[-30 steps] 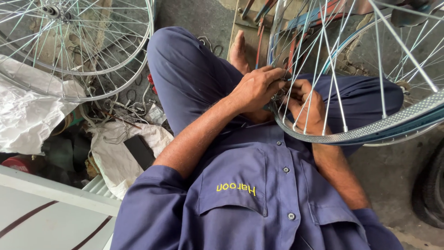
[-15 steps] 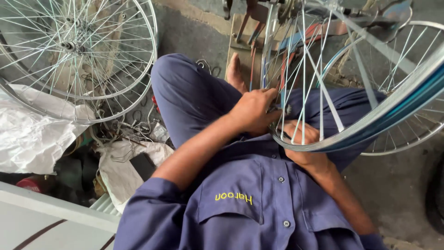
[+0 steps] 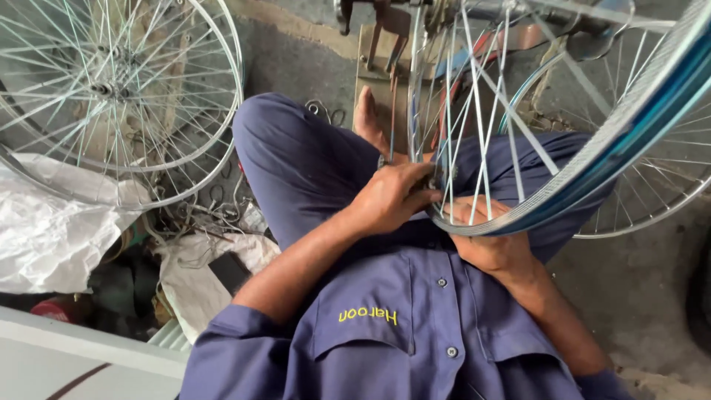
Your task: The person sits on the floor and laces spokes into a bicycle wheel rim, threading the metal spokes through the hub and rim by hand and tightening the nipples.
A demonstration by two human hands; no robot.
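Observation:
A spoked bicycle wheel with a blue-and-silver rim (image 3: 592, 159) stands tilted over my lap, its spokes fanning up to the top of the view. My left hand (image 3: 389, 198) is closed around the lower rim and a spoke end near my knee. My right hand (image 3: 485, 241) cups the rim from below, partly hidden behind the spokes. I sit cross-legged in a blue shirt and trousers, one bare foot (image 3: 366, 118) showing beyond my knee.
Two more spoked wheels (image 3: 111, 89) lean at the upper left. Crumpled white plastic (image 3: 52, 230) and a white cloth with a dark flat object (image 3: 226, 270) lie at my left. A metal stand (image 3: 385, 30) sits ahead; concrete floor at right.
The wheel has swung up and to the right, its rim now crossing the upper right. Both hands stayed at the lower rim, the right hand shifting beneath it.

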